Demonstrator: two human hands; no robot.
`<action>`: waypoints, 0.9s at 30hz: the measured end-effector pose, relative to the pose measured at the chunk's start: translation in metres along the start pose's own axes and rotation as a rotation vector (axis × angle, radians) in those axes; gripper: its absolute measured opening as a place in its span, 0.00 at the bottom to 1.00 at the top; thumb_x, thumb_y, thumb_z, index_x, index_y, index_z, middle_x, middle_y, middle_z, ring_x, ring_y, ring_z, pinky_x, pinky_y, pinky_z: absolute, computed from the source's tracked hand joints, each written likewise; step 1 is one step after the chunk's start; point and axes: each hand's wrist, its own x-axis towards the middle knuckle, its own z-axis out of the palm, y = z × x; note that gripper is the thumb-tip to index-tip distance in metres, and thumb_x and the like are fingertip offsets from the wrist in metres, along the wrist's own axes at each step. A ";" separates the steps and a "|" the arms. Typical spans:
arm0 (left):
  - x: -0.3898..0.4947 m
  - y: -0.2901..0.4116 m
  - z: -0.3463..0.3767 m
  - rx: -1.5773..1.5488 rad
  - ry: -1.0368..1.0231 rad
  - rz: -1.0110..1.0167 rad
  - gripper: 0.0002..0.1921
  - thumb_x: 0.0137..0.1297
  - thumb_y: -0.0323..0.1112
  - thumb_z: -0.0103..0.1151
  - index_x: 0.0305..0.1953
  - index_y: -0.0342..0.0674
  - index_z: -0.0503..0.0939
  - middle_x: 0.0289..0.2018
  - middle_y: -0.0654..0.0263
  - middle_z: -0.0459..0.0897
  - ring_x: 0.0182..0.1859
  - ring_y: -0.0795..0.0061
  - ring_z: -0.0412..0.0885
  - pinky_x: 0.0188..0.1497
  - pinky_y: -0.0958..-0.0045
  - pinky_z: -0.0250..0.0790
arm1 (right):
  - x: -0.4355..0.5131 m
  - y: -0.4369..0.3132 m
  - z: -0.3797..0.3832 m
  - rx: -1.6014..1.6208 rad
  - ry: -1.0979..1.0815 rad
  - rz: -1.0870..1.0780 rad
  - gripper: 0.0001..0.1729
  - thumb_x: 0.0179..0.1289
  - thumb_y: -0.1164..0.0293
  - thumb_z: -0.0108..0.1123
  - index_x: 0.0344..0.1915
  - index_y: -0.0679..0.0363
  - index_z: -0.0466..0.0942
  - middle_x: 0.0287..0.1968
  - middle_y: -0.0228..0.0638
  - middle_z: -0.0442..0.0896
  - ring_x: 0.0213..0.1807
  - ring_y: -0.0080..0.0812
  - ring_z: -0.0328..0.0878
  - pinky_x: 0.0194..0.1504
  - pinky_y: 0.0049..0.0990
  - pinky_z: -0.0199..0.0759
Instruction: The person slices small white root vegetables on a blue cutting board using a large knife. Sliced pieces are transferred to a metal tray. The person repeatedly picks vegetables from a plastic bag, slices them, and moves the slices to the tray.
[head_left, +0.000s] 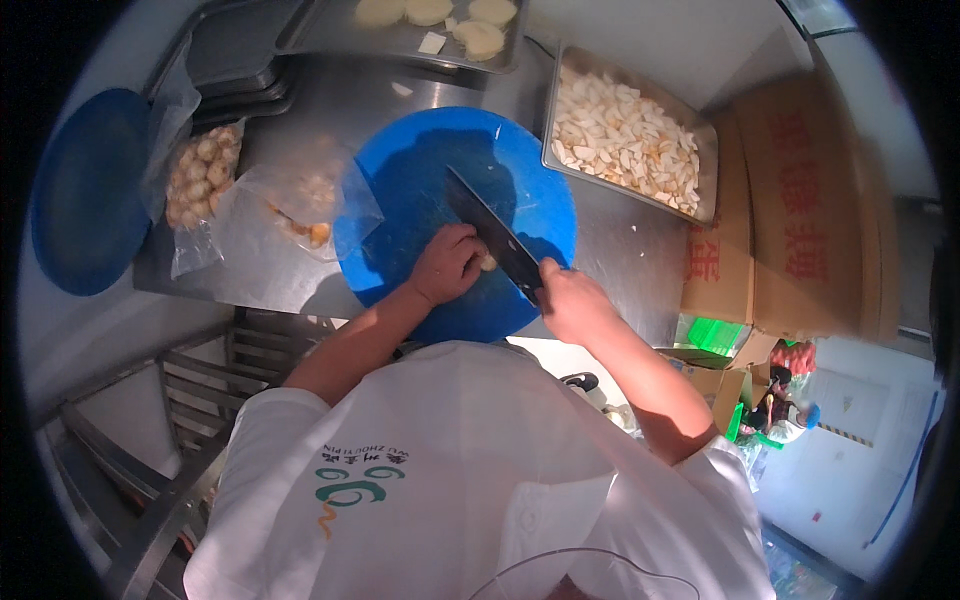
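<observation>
On a round blue cutting board (405, 180), my left hand (450, 264) holds a small pale mushroom-like piece (489, 262) down with curled fingers. My right hand (574, 300) grips the handle of a cleaver (491, 229), its broad dark blade slanting across the board just right of the piece. Left of the board lies an open clear plastic bag (300, 202) with some brownish-yellow pieces in it. Beyond the board to the right, a deep steel tray (555, 161) holds many cut pale pieces (630, 135).
A bag of whole round pale pieces (201, 176) lies at the table's left, near stacked dark trays (232, 52) and another blue board (94, 191). A metal tray (330, 34) with pale discs is at the back. Cardboard boxes (795, 210) stand right; a person (787, 420) is farther off.
</observation>
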 end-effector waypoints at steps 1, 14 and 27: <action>-0.001 -0.001 0.000 -0.005 0.008 -0.014 0.10 0.56 0.28 0.66 0.41 0.40 0.80 0.51 0.52 0.77 0.51 0.47 0.78 0.55 0.55 0.73 | 0.005 -0.001 0.003 0.028 0.014 -0.006 0.11 0.69 0.70 0.57 0.44 0.67 0.70 0.37 0.56 0.86 0.44 0.59 0.85 0.45 0.52 0.78; -0.042 0.013 -0.051 0.135 0.213 -0.186 0.20 0.59 0.30 0.67 0.53 0.38 0.77 0.57 0.49 0.75 0.57 0.44 0.76 0.59 0.53 0.72 | 0.003 0.005 0.015 0.203 0.375 0.115 0.12 0.73 0.66 0.54 0.47 0.62 0.70 0.33 0.59 0.84 0.40 0.64 0.83 0.42 0.56 0.76; -0.031 0.034 -0.034 0.331 -0.123 -0.081 0.21 0.59 0.35 0.68 0.55 0.43 0.81 0.60 0.51 0.74 0.60 0.47 0.74 0.64 0.52 0.68 | 0.049 0.011 0.073 0.222 0.275 0.102 0.10 0.72 0.68 0.56 0.46 0.62 0.73 0.36 0.58 0.86 0.43 0.61 0.85 0.43 0.53 0.77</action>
